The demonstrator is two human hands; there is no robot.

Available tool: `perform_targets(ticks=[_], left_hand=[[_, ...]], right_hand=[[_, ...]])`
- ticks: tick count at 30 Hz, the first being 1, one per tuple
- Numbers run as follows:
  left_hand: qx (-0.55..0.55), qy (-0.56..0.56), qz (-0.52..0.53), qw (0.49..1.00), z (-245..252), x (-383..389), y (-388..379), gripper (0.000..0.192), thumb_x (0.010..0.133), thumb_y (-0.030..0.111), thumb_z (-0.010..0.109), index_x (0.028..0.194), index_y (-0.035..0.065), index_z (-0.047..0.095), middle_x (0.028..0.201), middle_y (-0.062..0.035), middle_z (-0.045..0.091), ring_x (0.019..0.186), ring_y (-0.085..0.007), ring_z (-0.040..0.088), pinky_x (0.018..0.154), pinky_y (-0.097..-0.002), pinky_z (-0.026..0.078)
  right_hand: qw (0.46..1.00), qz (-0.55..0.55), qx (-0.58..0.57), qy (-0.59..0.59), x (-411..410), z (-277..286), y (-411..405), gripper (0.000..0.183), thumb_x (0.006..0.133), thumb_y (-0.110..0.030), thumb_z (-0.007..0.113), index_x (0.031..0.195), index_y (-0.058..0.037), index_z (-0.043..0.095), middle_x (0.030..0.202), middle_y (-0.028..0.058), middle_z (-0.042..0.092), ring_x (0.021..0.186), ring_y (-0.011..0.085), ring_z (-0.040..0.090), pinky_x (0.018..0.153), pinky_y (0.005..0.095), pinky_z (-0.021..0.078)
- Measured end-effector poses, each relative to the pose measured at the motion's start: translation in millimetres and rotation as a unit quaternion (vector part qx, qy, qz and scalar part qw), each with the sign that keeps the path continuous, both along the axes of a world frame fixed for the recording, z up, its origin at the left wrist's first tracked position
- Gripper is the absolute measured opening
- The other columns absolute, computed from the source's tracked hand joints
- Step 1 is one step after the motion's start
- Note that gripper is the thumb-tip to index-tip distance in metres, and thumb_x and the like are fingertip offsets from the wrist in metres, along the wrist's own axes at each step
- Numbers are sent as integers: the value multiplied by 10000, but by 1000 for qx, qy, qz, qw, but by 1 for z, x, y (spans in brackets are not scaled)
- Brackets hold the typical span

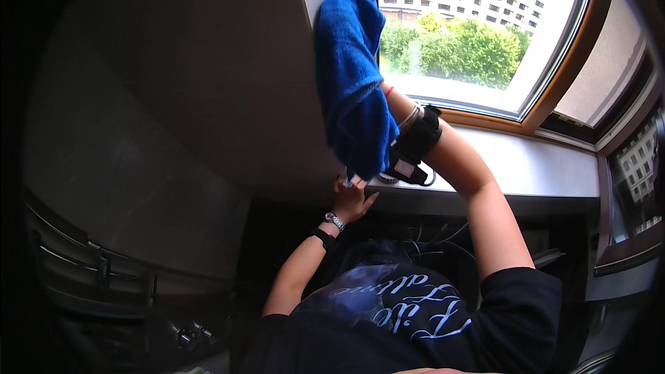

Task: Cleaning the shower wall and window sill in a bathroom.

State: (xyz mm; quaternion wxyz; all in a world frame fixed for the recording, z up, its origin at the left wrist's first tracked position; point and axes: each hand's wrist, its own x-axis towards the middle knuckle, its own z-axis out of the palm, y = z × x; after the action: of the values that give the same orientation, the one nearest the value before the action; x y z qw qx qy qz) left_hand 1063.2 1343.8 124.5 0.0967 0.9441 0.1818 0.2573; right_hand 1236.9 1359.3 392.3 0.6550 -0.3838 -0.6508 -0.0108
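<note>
A blue cloth [348, 72] hangs in front of the window's left side, draped over my right hand. That hand is hidden beneath it; only the wrist shows, with a red string, bracelets and a black strap. My left hand [350, 200], wearing a watch, is at the cloth's lower end, by the edge of the white windowsill [540, 166]. Its thumb is apart from the fingers, and whether the fingertips pinch the cloth is unclear. The window pane [452, 36] stands in a brown frame [483, 119] to the right of the cloth.
A dark wall [182, 88] fills the left side. Metal rails [67, 257] run at the lower left. Several cables [421, 244] lie below the sill. A second brown-framed window [636, 176] is at the far right. A black object with a ring [408, 167] hangs beside the right forearm.
</note>
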Motion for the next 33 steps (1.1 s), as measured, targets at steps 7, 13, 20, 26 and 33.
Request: perform_targets(ticks=[7, 13, 20, 26, 33], left_hand=[[155, 198, 62, 966, -75, -31, 25, 480, 877, 449, 546, 1124, 38, 562, 1169, -162, 539, 1065, -367, 515, 971, -505, 288], [109, -106, -2, 988, 11, -2, -5, 514, 865, 429, 581, 1257, 134, 426, 1303, -46, 454, 1279, -218, 325, 1012, -468, 169], [90, -109, -13, 990, 3, 1, 2, 541, 855, 422, 591, 1274, 120, 429, 1321, -65, 453, 1257, -259, 345, 961, -497, 231], [-227, 60, -52, 971, -23, -10, 19, 583, 789, 312, 641, 1270, 40, 456, 1234, -151, 492, 1173, -340, 422, 1021, -501, 254], [-229, -49, -62, 970, -13, -12, 3, 603, 795, 311, 619, 1296, 50, 408, 1264, -137, 447, 1228, -302, 362, 1045, -510, 187]], right_hand=[[993, 61, 98, 11, -78, 93, 25, 610, 800, -264, 663, 1284, 44, 456, 1237, 167, 540, 1161, 226, 505, 970, 332, 409], [985, 52, 158, -47, -41, 187, 43, 598, 813, -261, 648, 1291, 37, 450, 1243, 164, 536, 1167, 226, 500, 975, 331, 404], [999, 19, 36, 6, -35, 45, 26, 583, 828, -256, 631, 1300, 29, 443, 1250, 161, 531, 1174, 225, 494, 982, 330, 398], [988, 47, -119, 89, -55, -93, -27, 571, 840, -252, 616, 1308, 22, 437, 1256, 159, 527, 1179, 224, 489, 988, 328, 393], [971, 77, -190, 122, -64, -101, -95, 556, 855, -248, 598, 1316, 15, 430, 1263, 156, 523, 1186, 223, 483, 995, 327, 387]])
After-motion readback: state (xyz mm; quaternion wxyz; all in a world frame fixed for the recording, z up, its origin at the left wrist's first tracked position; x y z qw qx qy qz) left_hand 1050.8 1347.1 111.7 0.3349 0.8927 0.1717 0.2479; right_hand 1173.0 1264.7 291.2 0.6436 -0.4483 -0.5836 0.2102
